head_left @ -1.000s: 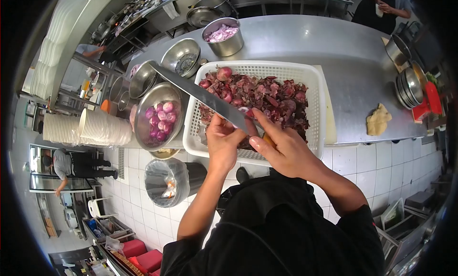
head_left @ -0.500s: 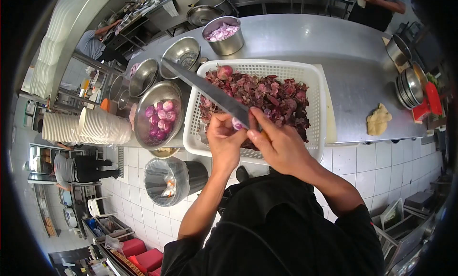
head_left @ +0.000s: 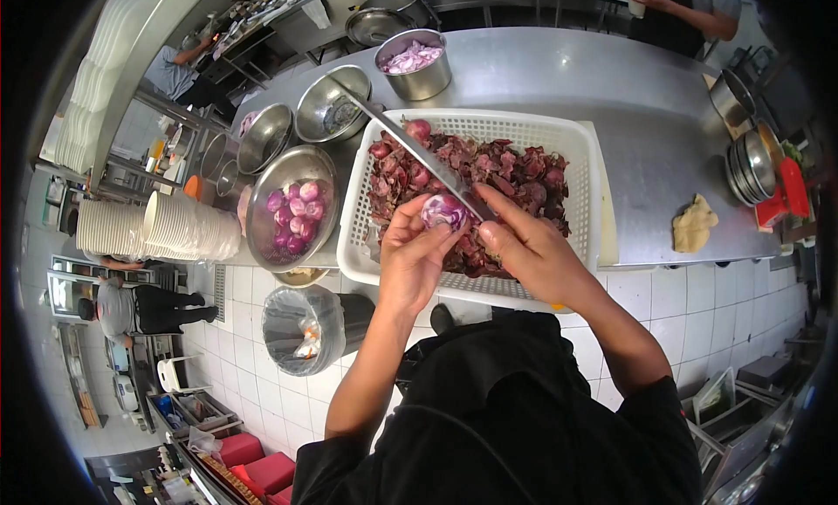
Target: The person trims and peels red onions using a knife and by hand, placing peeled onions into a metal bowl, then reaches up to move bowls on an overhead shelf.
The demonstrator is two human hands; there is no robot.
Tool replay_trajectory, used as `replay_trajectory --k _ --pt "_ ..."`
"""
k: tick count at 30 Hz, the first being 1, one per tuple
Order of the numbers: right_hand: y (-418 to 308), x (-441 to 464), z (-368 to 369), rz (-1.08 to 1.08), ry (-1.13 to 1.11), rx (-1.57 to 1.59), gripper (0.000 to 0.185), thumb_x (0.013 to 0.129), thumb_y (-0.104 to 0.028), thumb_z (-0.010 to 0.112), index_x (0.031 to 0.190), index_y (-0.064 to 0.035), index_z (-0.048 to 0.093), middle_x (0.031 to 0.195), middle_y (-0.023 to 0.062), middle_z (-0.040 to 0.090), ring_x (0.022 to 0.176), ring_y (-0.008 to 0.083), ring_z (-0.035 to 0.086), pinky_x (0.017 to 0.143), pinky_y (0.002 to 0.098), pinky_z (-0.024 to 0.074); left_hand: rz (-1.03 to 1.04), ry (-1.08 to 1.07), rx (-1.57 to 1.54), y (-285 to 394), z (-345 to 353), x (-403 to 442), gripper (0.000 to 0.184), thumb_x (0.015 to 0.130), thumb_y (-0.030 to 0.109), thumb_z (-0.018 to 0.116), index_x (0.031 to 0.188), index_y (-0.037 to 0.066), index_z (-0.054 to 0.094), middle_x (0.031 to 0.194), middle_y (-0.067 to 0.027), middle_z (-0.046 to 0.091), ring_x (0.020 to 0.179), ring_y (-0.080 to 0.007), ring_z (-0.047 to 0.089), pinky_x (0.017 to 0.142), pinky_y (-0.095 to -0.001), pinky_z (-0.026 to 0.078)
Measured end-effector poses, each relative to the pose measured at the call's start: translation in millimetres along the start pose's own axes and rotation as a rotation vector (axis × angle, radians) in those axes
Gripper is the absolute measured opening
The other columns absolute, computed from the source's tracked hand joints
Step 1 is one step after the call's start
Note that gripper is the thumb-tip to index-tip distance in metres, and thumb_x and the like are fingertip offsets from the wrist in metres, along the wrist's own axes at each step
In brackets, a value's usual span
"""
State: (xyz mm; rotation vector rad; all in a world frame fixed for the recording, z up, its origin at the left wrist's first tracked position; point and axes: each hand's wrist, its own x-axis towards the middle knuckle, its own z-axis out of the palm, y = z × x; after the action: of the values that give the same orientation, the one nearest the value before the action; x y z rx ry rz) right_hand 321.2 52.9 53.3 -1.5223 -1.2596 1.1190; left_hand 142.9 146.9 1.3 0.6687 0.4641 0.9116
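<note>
My left hand (head_left: 412,259) is closed around a red onion (head_left: 443,211), whose purple and white flesh shows between the fingers. In my right hand (head_left: 534,252) is a large knife (head_left: 408,141), gripped close to the heel. Its blade points up and to the left, beside the onion; whether the edge touches it I cannot tell. Below both hands lies a white perforated basket (head_left: 583,191) full of dark red onion skins (head_left: 515,169), with a few unpeeled onions (head_left: 417,131) among them. Left of the basket, a steel bowl (head_left: 262,243) holds several peeled onions (head_left: 297,210).
Behind the basket stands a steel pot (head_left: 419,84) of cut onion. Steel bowls (head_left: 266,138) sit at the left, near stacked white containers (head_left: 188,230). A beige cloth (head_left: 694,224) lies on the steel table (head_left: 646,156). A lined bin (head_left: 301,330) is below. Other people work farther off.
The knife blade has turned from showing its broad face to nearly edge-on. The onion in my left hand is now more exposed. Across the table, a person's hand with a cup has shifted left.
</note>
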Motion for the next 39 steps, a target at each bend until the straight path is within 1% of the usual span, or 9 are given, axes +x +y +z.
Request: replay_trajectory --k 6,9,24,27,31,33,36,37,39 --pt "1 -4 9 -0.167 0.012 -0.198 0.066 0.096 -0.037 0.061 0.145 0.0020 0.039 0.077 0.0192 0.065 0.072 0.0351 0.068 0.067 0.0416 0.0510 0.033 -0.011 0.063 -1 3 -1 0.039 0.087 -0.013 0.056 0.122 0.004 0.055 0.118 -0.0097 0.065 0.107 -0.0205 0.064 0.092 -0.0374 0.054" --pt "7 -3 13 -0.254 0.046 -0.230 0.060 0.097 -0.025 0.062 0.146 0.0010 0.038 0.067 0.0120 0.055 0.061 0.0223 0.056 0.063 0.0346 0.0457 0.061 0.006 0.126 -3 5 -1 0.036 0.087 -0.009 0.057 0.121 0.003 0.056 0.115 -0.0091 0.065 0.102 -0.0191 0.065 0.085 -0.0339 0.054" --pt "7 -2 17 -0.271 0.048 -0.241 0.056 0.097 -0.025 0.059 0.143 0.0014 0.042 0.066 0.0197 0.057 0.059 0.0353 0.061 0.061 0.0387 0.0474 0.063 -0.041 0.182 0 -2 -1 0.041 0.083 -0.015 0.055 0.121 0.002 0.057 0.113 -0.0106 0.067 0.102 -0.0193 0.066 0.088 -0.0327 0.054" --pt "12 0 18 -0.272 0.042 -0.186 0.054 0.099 -0.027 0.057 0.143 0.0011 0.043 0.063 0.0145 0.058 0.051 0.0274 0.058 0.055 0.0339 0.0439 0.059 -0.056 0.143 1 -5 -1 0.046 0.082 -0.019 0.056 0.122 0.003 0.056 0.117 -0.0104 0.065 0.105 -0.0191 0.065 0.090 -0.0322 0.055" --pt "13 7 9 -0.005 -0.079 0.266 0.044 0.101 -0.043 0.053 0.114 -0.0012 0.057 0.060 0.0056 0.054 0.046 0.0145 0.051 0.046 0.0275 0.0392 0.012 -0.115 0.068 3 -19 -4 0.049 0.081 -0.017 0.060 0.125 0.004 0.055 0.122 -0.0117 0.063 0.107 -0.0217 0.065 0.096 -0.0375 0.053" --pt "9 10 -11 0.217 -0.199 0.442 0.047 0.101 -0.051 0.050 0.096 -0.0044 0.057 0.059 0.0023 0.051 0.047 0.0100 0.049 0.043 0.0255 0.0380 -0.033 -0.151 -0.014 6 -21 -7 0.051 0.082 -0.015 0.061 0.128 0.005 0.054 0.126 -0.0135 0.061 0.113 -0.0253 0.062 0.102 -0.0417 0.050" --pt "5 16 -16 0.284 -0.097 0.397 0.051 0.100 -0.057 0.048 0.079 -0.0105 0.044 0.059 0.0036 0.050 0.046 0.0114 0.048 0.041 0.0277 0.0403 -0.066 -0.197 -0.174 11 -20 -8 0.054 0.084 -0.009 0.061 0.136 0.006 0.052 0.136 -0.0183 0.056 0.130 -0.0342 0.052 0.113 -0.0491 0.041" --pt "11 19 -18 0.341 -0.093 0.355 0.049 0.101 -0.052 0.048 0.101 -0.0044 0.059 0.059 0.0032 0.049 0.046 0.0109 0.047 0.042 0.0268 0.0395 -0.084 -0.197 -0.206 12 -22 -8 0.054 0.086 -0.007 0.060 0.137 0.006 0.050 0.139 -0.0190 0.054 0.132 -0.0355 0.050 0.114 -0.0495 0.040" --pt "11 19 -18 0.344 -0.062 0.309 0.045 0.101 -0.047 0.050 0.117 -0.0053 0.058 0.061 0.0023 0.050 0.048 0.0109 0.048 0.045 0.0272 0.0399 -0.114 -0.193 -0.274 14 -28 -8 0.055 0.088 -0.004 0.059 0.140 0.007 0.048 0.143 -0.0205 0.050 0.137 -0.0381 0.044 0.115 -0.0504 0.038"
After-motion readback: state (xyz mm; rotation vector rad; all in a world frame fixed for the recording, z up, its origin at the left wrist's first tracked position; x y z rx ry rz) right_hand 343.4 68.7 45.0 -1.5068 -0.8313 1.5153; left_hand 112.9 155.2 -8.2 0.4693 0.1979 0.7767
